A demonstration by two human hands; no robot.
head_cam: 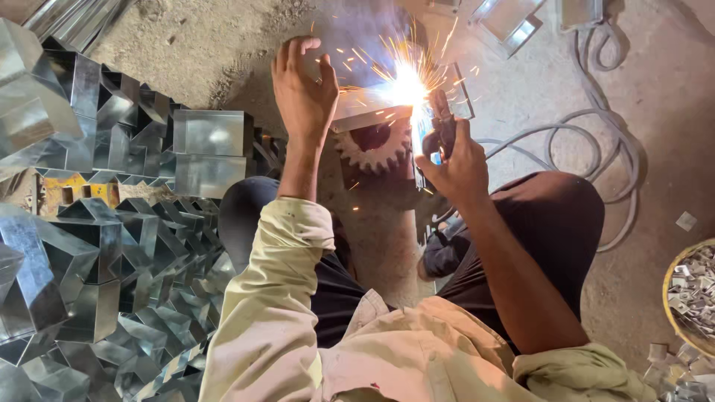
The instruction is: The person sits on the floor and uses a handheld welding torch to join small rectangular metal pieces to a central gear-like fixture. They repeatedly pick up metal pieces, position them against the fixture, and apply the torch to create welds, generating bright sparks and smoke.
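sparks burst at the metal piece (372, 112) on the floor, just above a toothed gear (370, 147). right hand (456, 165) has its grip clenched around the welding holder (442, 126), touching the piece. left hand (302, 89) is released, fingers spread, raised beside the sparks.

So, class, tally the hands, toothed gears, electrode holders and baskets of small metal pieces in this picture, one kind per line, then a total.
Hands: 2, left hand and right hand
Toothed gear: 1
Electrode holder: 1
Basket: 1
Total: 5

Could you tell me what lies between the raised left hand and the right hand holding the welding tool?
In the head view, a rusty toothed gear and the metal piece above it.
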